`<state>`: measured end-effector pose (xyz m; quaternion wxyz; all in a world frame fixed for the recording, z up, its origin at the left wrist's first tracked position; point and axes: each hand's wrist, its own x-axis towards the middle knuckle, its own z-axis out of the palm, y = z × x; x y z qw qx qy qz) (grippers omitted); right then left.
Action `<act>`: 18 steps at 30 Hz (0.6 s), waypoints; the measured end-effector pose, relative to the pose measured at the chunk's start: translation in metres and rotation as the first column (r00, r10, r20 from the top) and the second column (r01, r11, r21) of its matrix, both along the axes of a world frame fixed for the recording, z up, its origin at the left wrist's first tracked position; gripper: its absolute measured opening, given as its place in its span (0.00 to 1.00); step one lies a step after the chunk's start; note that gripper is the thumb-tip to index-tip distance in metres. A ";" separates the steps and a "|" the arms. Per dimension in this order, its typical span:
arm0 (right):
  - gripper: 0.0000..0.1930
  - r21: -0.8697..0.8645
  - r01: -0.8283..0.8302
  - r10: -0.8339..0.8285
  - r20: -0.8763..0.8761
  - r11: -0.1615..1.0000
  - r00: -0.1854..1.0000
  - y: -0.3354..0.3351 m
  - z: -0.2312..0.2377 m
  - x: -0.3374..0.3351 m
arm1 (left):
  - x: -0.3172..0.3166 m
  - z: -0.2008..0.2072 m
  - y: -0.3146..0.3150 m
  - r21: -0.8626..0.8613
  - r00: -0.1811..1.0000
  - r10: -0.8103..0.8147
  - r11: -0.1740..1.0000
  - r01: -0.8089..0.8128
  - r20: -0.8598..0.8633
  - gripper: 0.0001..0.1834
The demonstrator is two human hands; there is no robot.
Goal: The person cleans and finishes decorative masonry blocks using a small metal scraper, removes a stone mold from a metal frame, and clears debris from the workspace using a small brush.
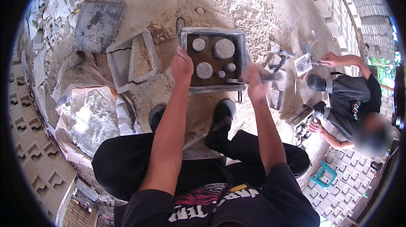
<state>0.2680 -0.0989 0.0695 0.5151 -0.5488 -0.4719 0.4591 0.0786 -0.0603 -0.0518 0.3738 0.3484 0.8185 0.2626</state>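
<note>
Risk: the tool (270,77) could clip the mould's right wall and knock the round blocks (224,48) off position, if the right hand (254,79) strays inward. Mould (213,29) sits on the ground ahead of the shoes. Right hand closed around the tool, blurred; left hand (182,65) curled at the left wall, can't tell if gripping.

Five grey cylinders (224,49) (two of them small), one teal stool (330,169).
</note>
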 end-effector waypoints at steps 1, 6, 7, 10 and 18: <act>0.23 -0.056 0.003 -0.005 -0.032 0.998 0.999 0.002 0.002 0.003 | 0.001 0.001 0.001 0.001 1.000 0.006 1.000 -0.006 0.003 0.38; 0.21 -0.087 -0.156 0.148 -0.090 0.984 0.985 -0.001 0.013 0.010 | -0.005 0.005 0.002 -0.005 1.000 -0.011 1.000 0.011 -0.002 0.37; 0.21 -0.078 -0.186 0.181 -0.065 0.979 0.981 -0.006 0.013 0.011 | -0.001 0.006 0.003 0.013 0.999 -0.031 0.999 0.031 0.016 0.37; 0.21 -0.174 -0.131 0.111 -0.120 0.976 0.987 -0.011 0.000 0.005 | 0.000 0.011 -0.001 0.012 0.999 0.039 0.999 -0.038 -0.034 0.37; 0.21 -0.119 -0.223 0.239 0.142 0.968 0.961 -0.019 -0.006 -0.027 | 0.002 0.004 -0.001 0.057 1.000 0.004 0.998 -0.005 0.020 0.37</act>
